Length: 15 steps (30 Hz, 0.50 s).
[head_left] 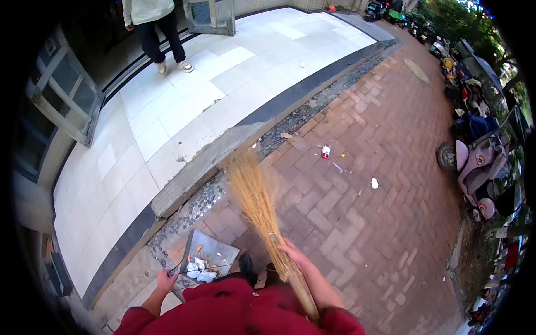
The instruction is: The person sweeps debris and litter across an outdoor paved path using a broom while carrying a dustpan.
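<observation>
A straw broom slants up and away from my body, its bristle end blurred near the stone step edge. Around its lower stalk my right hand is closed. My left hand is closed on the thin dark handle of a dustpan, which sits low in front of my feet. Crumpled white paper and small orange and brown scraps lie in the pan. On the brick paving ahead are a red-and-white packet, a small pale strip and a white scrap.
To the left rises a white-tiled step with a dark edge. A person stands on it near open doors. Parked scooters line the right side. Brick paving spreads ahead and right.
</observation>
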Each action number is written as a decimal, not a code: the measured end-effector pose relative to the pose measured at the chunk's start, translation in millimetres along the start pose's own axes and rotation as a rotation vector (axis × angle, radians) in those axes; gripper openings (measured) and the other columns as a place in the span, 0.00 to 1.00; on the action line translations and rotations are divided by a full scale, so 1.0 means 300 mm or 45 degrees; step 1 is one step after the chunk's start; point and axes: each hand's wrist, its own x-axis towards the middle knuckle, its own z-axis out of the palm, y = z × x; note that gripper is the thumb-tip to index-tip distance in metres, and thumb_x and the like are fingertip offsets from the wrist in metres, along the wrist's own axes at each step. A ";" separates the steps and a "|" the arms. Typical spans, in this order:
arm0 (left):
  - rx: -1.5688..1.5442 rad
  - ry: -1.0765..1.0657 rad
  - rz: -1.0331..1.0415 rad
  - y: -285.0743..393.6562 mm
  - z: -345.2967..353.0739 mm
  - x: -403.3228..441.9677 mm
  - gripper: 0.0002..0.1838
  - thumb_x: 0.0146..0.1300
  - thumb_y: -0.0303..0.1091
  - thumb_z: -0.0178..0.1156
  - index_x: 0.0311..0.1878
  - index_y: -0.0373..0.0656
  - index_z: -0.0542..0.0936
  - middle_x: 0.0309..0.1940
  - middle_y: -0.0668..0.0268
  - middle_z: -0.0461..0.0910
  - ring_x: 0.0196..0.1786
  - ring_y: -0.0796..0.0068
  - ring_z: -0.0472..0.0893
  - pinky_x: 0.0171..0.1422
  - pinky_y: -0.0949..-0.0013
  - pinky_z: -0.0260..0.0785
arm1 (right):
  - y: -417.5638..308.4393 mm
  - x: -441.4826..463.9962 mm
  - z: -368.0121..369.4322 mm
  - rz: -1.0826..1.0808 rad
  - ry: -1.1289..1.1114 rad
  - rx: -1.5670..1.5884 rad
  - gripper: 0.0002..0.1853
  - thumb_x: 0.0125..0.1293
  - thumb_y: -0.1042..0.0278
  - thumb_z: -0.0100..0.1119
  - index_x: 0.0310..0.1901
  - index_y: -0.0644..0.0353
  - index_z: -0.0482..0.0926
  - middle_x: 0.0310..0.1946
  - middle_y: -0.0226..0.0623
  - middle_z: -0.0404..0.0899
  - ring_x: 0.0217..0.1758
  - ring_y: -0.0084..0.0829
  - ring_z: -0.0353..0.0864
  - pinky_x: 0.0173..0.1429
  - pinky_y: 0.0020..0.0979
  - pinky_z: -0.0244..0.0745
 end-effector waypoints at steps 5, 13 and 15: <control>-0.077 -0.055 -0.079 0.020 -0.011 -0.026 0.21 0.43 0.48 0.64 0.24 0.36 0.75 0.21 0.51 0.76 0.28 0.52 0.78 0.32 0.56 0.69 | -0.059 0.094 -0.280 0.010 0.173 0.116 0.25 0.58 0.66 0.54 0.58 0.59 0.67 0.45 0.36 0.75 0.47 0.28 0.73 0.51 0.31 0.69; -0.132 0.010 -0.077 0.123 0.103 -0.018 0.20 0.45 0.49 0.63 0.26 0.37 0.77 0.22 0.50 0.77 0.28 0.52 0.79 0.35 0.57 0.70 | -0.064 -0.169 -0.398 -0.006 0.261 0.312 0.27 0.60 0.61 0.48 0.62 0.56 0.59 0.47 0.36 0.72 0.42 0.31 0.75 0.46 0.33 0.73; -0.142 0.012 -0.120 0.173 0.115 0.015 0.21 0.45 0.47 0.63 0.26 0.35 0.76 0.24 0.48 0.77 0.30 0.51 0.78 0.36 0.56 0.70 | -0.107 -0.250 -0.371 -0.031 0.224 0.316 0.30 0.59 0.62 0.48 0.64 0.53 0.57 0.50 0.35 0.70 0.48 0.31 0.71 0.51 0.32 0.69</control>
